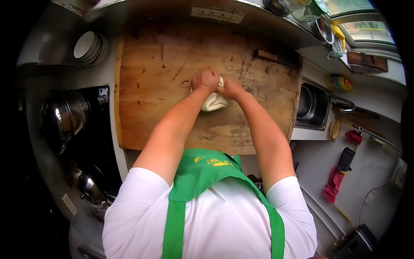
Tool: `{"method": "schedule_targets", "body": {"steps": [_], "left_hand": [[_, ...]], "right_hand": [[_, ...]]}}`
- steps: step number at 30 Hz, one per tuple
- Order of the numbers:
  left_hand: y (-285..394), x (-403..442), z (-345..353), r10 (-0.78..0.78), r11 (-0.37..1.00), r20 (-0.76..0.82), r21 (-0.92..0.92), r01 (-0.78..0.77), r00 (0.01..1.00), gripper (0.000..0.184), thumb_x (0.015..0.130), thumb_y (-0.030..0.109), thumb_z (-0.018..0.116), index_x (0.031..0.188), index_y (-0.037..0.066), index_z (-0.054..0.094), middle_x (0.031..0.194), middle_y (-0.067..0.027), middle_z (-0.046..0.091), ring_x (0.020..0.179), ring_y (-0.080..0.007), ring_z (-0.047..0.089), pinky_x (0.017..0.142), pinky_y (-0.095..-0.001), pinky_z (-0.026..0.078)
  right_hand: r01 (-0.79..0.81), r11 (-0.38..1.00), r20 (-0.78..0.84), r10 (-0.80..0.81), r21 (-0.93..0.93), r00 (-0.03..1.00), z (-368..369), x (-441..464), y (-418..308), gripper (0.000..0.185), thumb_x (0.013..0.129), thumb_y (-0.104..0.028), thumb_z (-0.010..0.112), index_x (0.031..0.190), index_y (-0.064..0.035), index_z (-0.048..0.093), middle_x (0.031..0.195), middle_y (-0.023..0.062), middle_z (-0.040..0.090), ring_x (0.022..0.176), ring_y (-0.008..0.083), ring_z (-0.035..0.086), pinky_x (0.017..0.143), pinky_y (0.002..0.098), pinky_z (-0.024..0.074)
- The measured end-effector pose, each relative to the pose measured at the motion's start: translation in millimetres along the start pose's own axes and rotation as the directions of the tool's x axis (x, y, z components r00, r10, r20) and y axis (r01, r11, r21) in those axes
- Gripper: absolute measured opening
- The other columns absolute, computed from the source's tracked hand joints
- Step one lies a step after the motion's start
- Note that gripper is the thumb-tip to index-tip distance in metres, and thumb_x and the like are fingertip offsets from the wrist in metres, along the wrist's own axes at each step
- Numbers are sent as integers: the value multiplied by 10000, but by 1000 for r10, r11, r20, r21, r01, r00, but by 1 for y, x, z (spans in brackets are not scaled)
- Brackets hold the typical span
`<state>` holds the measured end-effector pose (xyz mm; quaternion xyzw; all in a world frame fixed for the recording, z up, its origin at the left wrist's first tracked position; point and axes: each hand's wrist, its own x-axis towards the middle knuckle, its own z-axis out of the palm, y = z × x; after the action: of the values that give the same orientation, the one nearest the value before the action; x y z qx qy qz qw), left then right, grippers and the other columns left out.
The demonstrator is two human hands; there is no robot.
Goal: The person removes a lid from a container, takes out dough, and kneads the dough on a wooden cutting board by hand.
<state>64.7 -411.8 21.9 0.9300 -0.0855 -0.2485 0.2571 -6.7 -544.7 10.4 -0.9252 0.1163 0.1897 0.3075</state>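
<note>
A pale lump of dough [214, 102] lies on the large wooden board [159, 116], partly covered by both hands. My left hand [206, 80] is closed in a fist at the dough's far left side, its fingers curled out of sight. Against the upper right of the dough, my right hand [231, 88] is closed, with a bit of dough showing between the two hands. Both arms reach straight forward over the board's near edge.
A small wooden block [267, 55] rests at the board's back right. Stacked bowls [89, 48] stand at the back left, above a lidded steel pot [64, 116] on the stove. To the right is a sink [313, 105]. A socket strip [217, 15] runs along the back.
</note>
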Motion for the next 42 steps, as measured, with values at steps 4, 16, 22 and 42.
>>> {"method": "schedule_targets", "body": {"steps": [4, 16, 22, 42], "left_hand": [[-37, 2, -8, -100, 950, 34, -293, 106, 994, 535, 1009, 497, 407, 1049, 95, 757, 1065, -182, 750, 1047, -415, 685, 959, -465, 503], [-93, -135, -15, 522, 755, -562, -47, -654, 642, 362, 933, 416, 529, 920, 89, 684, 1003, -151, 661, 976, -379, 615, 885, -490, 498], [-69, -84, 4, 625, 737, -507, 132, -663, 594, 400, 901, 463, 553, 967, 87, 672, 972, -156, 639, 968, -384, 608, 879, -486, 499], [-48, -66, -45, -40, 995, 5, -95, 40, 999, 496, 1015, 462, 456, 1030, 77, 768, 1062, -207, 740, 1113, -410, 660, 991, -488, 481]], "right_hand": [[86, 956, 14, -85, -282, 996, -10, -17, -71, 587, 798, -415, 839, 1215, -62, 625, 1053, 181, 734, 1007, 381, 701, 884, 483, 561], [320, 947, -263, -311, -10, 913, 51, -130, -94, 613, 748, -128, 821, 1306, -83, 570, 1184, 177, 660, 1086, 401, 632, 913, 468, 535], [268, 959, -417, -207, 93, 885, 71, -90, -36, 550, 778, -127, 790, 1297, -106, 610, 1210, 153, 665, 1089, 387, 635, 877, 465, 543], [366, 895, 308, -283, -257, 908, 10, -21, -65, 536, 775, -384, 850, 1197, -96, 686, 1077, 193, 744, 1026, 385, 693, 852, 486, 560]]}}
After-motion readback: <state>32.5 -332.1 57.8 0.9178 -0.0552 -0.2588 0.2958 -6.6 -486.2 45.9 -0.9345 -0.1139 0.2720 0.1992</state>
